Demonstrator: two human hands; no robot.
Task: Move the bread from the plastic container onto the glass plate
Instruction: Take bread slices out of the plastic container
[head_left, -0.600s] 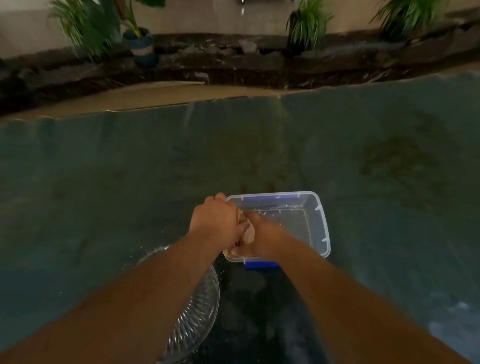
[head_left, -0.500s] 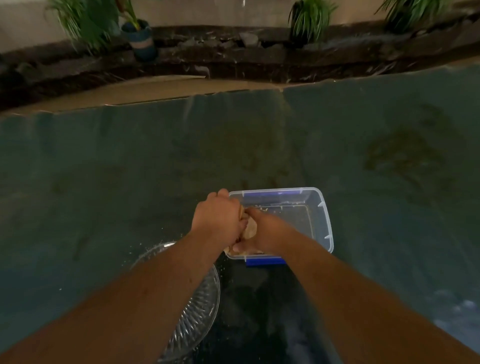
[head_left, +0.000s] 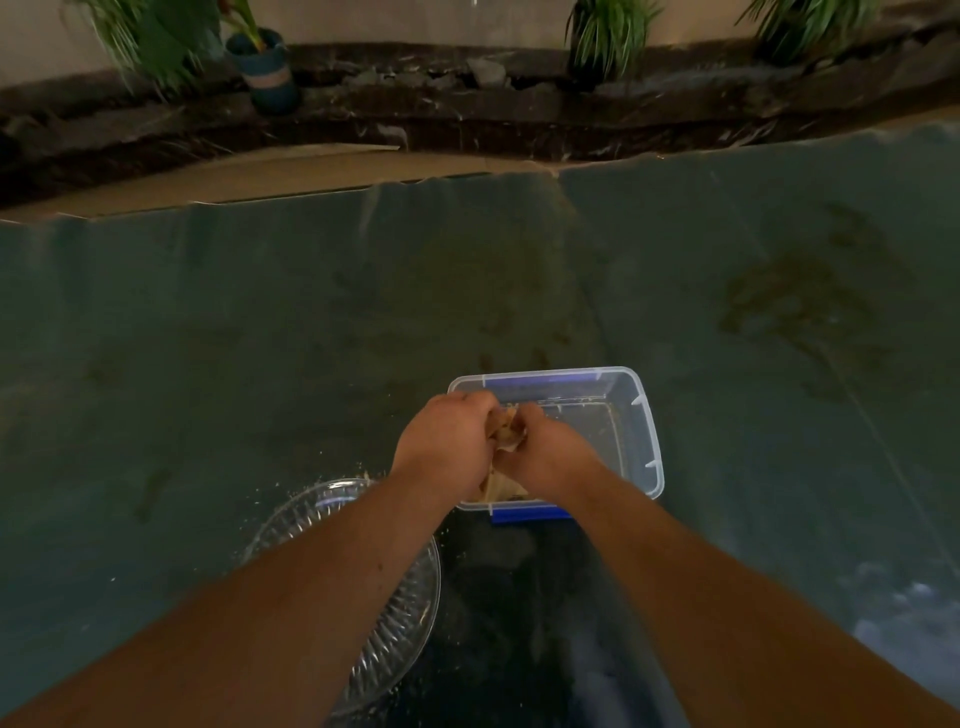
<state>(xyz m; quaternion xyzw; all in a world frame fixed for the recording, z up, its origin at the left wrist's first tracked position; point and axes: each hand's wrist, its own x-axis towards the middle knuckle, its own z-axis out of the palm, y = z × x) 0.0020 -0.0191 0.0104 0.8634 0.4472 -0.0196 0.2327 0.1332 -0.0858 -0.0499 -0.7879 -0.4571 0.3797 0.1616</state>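
Note:
A clear plastic container (head_left: 644, 441) with blue latches sits on the dark green mat, a little ahead of me. My left hand (head_left: 447, 441) and my right hand (head_left: 550, 457) are both closed around pale bread (head_left: 506, 428) over the container's left half. The hands press together and hide most of the bread; a lower piece shows near the container's near wall. A cut-glass plate (head_left: 400, 623) lies on the mat to the near left of the container, partly under my left forearm.
The green mat (head_left: 260, 338) spreads wide on all sides, with brown stains at the right. Crumbs lie around the plate. A cardboard sheet, a dark rocky border and potted plants (head_left: 260, 57) run along the far edge.
Both hands have closed tighter on the bread and lifted it slightly within the container's left side. The container and the plate stay put.

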